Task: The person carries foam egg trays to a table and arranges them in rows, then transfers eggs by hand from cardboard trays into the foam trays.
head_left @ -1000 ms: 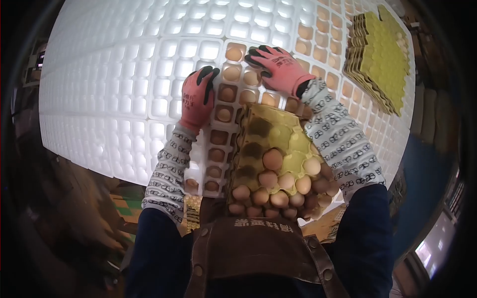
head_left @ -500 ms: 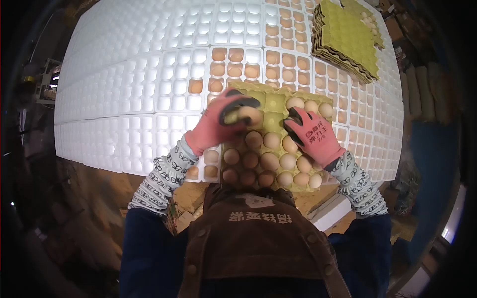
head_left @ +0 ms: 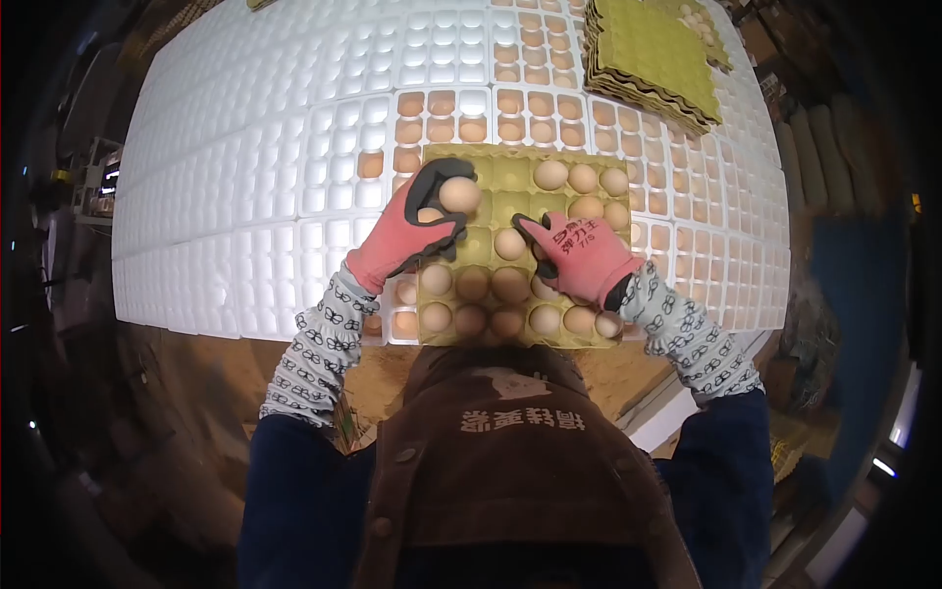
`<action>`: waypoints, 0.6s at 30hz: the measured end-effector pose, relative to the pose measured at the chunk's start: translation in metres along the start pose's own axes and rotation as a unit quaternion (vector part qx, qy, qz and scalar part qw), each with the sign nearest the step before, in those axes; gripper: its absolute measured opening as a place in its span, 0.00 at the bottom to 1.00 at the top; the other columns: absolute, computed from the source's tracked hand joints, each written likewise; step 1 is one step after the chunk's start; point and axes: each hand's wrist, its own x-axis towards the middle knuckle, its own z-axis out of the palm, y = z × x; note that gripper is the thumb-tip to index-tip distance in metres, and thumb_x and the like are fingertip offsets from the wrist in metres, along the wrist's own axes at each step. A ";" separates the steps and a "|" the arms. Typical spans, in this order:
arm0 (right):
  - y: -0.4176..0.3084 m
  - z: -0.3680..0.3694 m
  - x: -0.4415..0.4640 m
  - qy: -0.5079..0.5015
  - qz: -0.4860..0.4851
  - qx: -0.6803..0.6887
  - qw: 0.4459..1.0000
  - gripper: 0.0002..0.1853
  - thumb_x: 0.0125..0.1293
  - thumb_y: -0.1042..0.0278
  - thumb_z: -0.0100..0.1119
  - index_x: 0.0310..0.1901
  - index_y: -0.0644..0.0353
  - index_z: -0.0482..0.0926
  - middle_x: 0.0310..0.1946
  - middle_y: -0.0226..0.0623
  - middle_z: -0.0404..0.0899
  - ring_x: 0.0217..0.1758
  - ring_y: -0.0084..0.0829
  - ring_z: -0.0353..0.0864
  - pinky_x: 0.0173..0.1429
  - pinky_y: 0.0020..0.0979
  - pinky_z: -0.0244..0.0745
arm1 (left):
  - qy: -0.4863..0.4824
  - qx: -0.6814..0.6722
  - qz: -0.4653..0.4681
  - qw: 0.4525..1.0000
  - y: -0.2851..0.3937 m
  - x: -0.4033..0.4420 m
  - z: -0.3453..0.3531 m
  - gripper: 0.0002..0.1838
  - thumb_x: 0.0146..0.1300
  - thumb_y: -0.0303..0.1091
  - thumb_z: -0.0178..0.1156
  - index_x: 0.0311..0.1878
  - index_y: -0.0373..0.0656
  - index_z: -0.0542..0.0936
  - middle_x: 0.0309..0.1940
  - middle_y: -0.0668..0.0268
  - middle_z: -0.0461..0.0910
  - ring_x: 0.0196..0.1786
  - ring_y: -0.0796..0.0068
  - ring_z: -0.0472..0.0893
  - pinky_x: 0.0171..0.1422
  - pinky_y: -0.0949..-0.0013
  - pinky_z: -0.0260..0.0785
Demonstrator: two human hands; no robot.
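A yellow-green egg tray [head_left: 502,201] lies in front of me, with eggs in its near rows and far right corner and several bare cups at its middle and far left. My left hand [head_left: 410,221], in a pink and black glove, is closed around eggs over the tray's left side. One pale egg [head_left: 459,195] shows at its fingers, and a second is partly hidden in the palm. Over the right side, my gloved right hand [head_left: 587,257] curls its fingers round an egg that they mostly cover. Just left of its fingertips sits another egg [head_left: 509,243].
White plastic egg trays [head_left: 235,196] cover the table; those around the middle and right hold brown eggs. A stack of yellow-green egg trays [head_left: 653,59] stands at the far right, with a few eggs beyond it. My brown apron [head_left: 500,471] meets the near edge.
The view has shifted slightly. My left hand has turned, so the eggs in it now show clearly. My right hand has moved nearer to me, away from the far right eggs.
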 end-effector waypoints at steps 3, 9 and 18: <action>0.020 -0.025 -0.003 -0.015 0.059 0.271 0.961 0.29 0.68 0.56 0.54 0.67 0.62 0.65 0.55 0.44 0.77 0.53 0.38 0.80 0.58 0.37 0.74 | -0.005 0.440 0.171 0.881 -0.005 0.006 0.016 0.29 0.55 0.33 0.67 0.61 0.44 0.71 0.62 0.62 0.68 0.47 0.71 0.78 0.40 0.70 0.76; 0.032 -0.061 0.020 0.067 0.038 0.209 0.975 0.30 0.63 0.51 0.61 0.63 0.57 0.71 0.61 0.41 0.70 0.44 0.34 0.80 0.47 0.31 0.76 | -0.106 0.748 0.135 0.641 -0.013 0.023 0.040 0.16 0.50 0.35 0.67 0.44 0.47 0.79 0.66 0.57 0.65 0.50 0.54 0.76 0.47 0.59 0.76; 0.067 -0.072 0.110 0.075 0.006 0.258 0.963 0.24 0.58 0.63 0.68 0.58 0.54 0.77 0.66 0.36 0.64 0.58 0.35 0.76 0.58 0.33 0.75 | 0.031 -0.094 -0.034 0.994 -0.003 0.076 -0.102 0.32 0.73 0.58 0.44 0.62 0.36 0.70 0.48 0.61 0.79 0.38 0.70 0.82 0.37 0.71 0.75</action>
